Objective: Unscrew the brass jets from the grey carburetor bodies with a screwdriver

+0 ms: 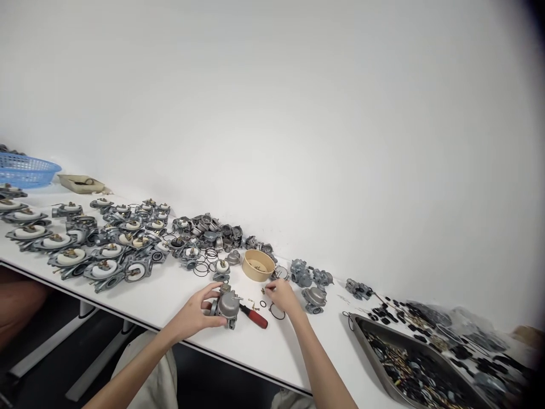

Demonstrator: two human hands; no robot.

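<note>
A grey metal carburetor stands near the table's front edge, and my left hand grips it from the left side. My right hand is pinched at a small brass part on the table. Beside the carburetor lies a screwdriver with a red handle. Small brass pieces and a small black ring lie between my hands. A larger black ring is just below my right hand. Behind them sits a round tan bowl with small parts inside.
Many carburetor bodies with white floats cover the left of the white table. A metal tray of mixed parts stands at the right. A blue basket is far left; a person's leg shows below.
</note>
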